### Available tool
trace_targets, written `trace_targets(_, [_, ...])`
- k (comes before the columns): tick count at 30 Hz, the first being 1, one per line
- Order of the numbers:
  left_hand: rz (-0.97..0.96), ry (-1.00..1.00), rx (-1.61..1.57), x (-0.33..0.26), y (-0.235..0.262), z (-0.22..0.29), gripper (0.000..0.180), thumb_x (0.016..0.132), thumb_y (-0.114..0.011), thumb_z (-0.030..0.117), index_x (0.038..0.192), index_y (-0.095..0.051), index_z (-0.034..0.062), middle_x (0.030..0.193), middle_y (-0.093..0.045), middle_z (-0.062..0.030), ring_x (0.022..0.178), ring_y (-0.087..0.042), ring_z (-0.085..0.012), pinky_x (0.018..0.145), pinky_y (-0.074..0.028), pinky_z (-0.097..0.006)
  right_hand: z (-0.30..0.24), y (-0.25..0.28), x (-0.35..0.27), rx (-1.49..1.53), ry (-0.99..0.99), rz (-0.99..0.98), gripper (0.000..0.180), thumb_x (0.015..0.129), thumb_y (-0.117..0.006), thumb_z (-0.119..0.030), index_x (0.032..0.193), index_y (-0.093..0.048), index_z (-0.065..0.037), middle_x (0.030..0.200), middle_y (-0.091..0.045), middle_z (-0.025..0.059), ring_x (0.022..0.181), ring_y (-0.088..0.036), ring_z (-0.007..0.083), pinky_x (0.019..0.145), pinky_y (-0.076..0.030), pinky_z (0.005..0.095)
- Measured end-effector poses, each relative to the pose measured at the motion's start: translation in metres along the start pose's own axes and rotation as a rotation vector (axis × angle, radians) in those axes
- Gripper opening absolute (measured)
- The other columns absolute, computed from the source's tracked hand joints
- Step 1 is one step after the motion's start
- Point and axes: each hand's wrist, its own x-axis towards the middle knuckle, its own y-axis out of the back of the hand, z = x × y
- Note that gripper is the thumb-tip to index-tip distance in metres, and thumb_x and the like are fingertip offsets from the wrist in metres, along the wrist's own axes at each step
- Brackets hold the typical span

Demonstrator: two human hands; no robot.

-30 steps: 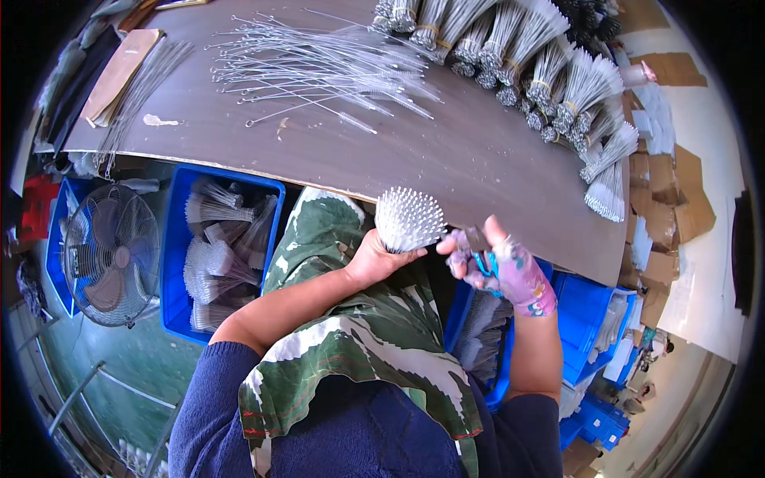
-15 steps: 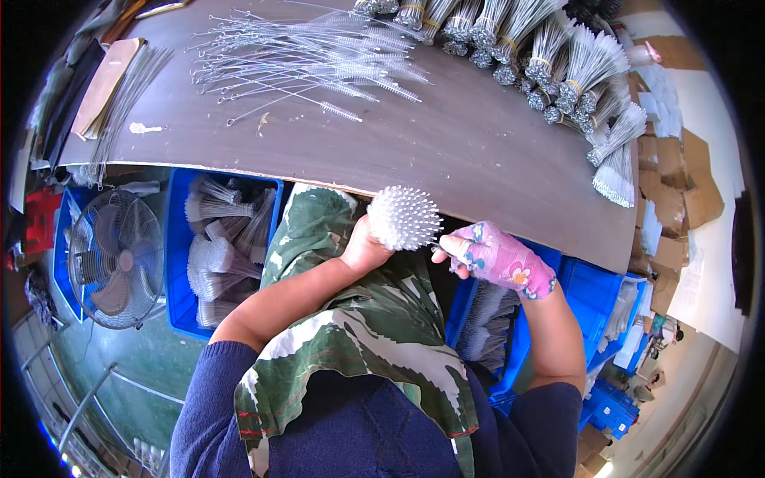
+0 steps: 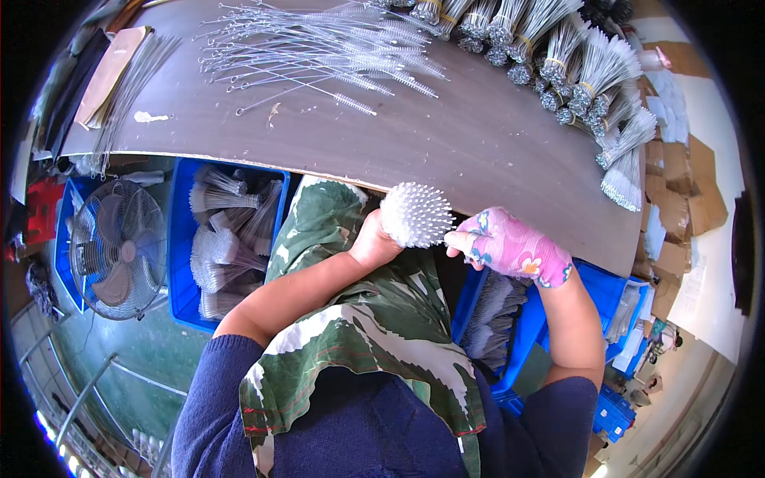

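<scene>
My left hand (image 3: 374,242) is wrapped round a bundle of thin wire brushes (image 3: 416,215), held just off the table's near edge. The white bristle tips of the bundle face up and form a rounded cluster; its lower part is hidden by the hand. Close against the right side of the bundle is my right hand (image 3: 510,247), in a pink flowered fingerless glove. Its thumb and forefinger are pinched together. What they hold, if anything, is too small to make out.
Loose wire brushes (image 3: 319,52) lie across the far table (image 3: 335,143), with tied bundles (image 3: 594,76) at the right. Below, blue bins (image 3: 182,271) hold more brushes. A standing fan (image 3: 119,247) is at the left; cardboard (image 3: 705,187) is at the right.
The thumb and fingers of my right hand have drawn together beside the bundle. My left hand keeps the same grip. The whole view has shifted slightly.
</scene>
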Motion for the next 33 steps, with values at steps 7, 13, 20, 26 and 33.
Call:
trace_targets(7, [0.001,0.036,-0.044,-0.001,-0.005,-0.003,0.019,0.076,-0.064,0.003,0.094,-0.065,0.0102,0.093,-0.066,-0.0077,0.087,-0.062,-0.0223,0.077,-0.048,-0.03,-0.009,0.002,-0.005,-0.18,0.054,0.077,0.032,0.085,-0.056,-0.031,0.077,-0.065,-0.001,0.062,-0.058,0.0035,0.057,-0.053,0.0111,0.058,-0.044,0.0269])
trace_targets(13, [0.009,0.078,-0.1,-0.002,-0.005,-0.002,0.019,0.078,-0.063,0.003,0.095,-0.066,0.0101,0.095,-0.066,-0.0072,0.089,-0.062,-0.0201,0.078,-0.048,-0.029,0.016,-0.012,-0.012,0.029,0.061,0.079,0.036,0.088,-0.054,-0.035,0.078,-0.064,-0.003,0.061,-0.056,0.002,0.056,-0.052,0.0101,0.055,-0.043,0.027])
trace_targets(20, [-0.182,0.115,-0.002,-0.003,-0.001,-0.004,0.034,0.083,-0.055,0.015,0.116,-0.058,0.0159,0.119,-0.055,-0.0064,0.116,-0.048,-0.0257,0.1,-0.035,-0.041,0.021,-0.018,-0.003,0.152,0.044,0.075,0.031,0.09,-0.053,-0.028,0.081,-0.065,0.0,0.065,-0.057,0.0004,0.059,-0.049,0.0075,0.057,-0.042,0.024])
trace_targets(26, [-0.002,0.02,-0.023,-0.002,-0.003,-0.004,0.021,0.078,-0.062,0.002,0.098,-0.065,0.01,0.098,-0.065,-0.0083,0.092,-0.061,-0.022,0.08,-0.047,-0.03,0.021,-0.02,-0.003,0.252,0.074,0.076,0.032,0.09,-0.054,-0.028,0.08,-0.065,0.0,0.063,-0.055,-0.0003,0.057,-0.048,0.0069,0.056,-0.04,0.0229])
trace_targets(33, [-0.2,0.125,0.018,-0.006,-0.007,-0.015,0.035,0.083,-0.055,0.019,0.118,-0.056,0.0159,0.119,-0.055,-0.0074,0.116,-0.048,-0.027,0.1,-0.035,-0.042,0.027,-0.021,-0.004,0.229,0.113,0.022,0.034,0.09,-0.052,-0.032,0.082,-0.064,-0.002,0.064,-0.055,0.0001,0.059,-0.05,0.0078,0.056,-0.042,0.0242])
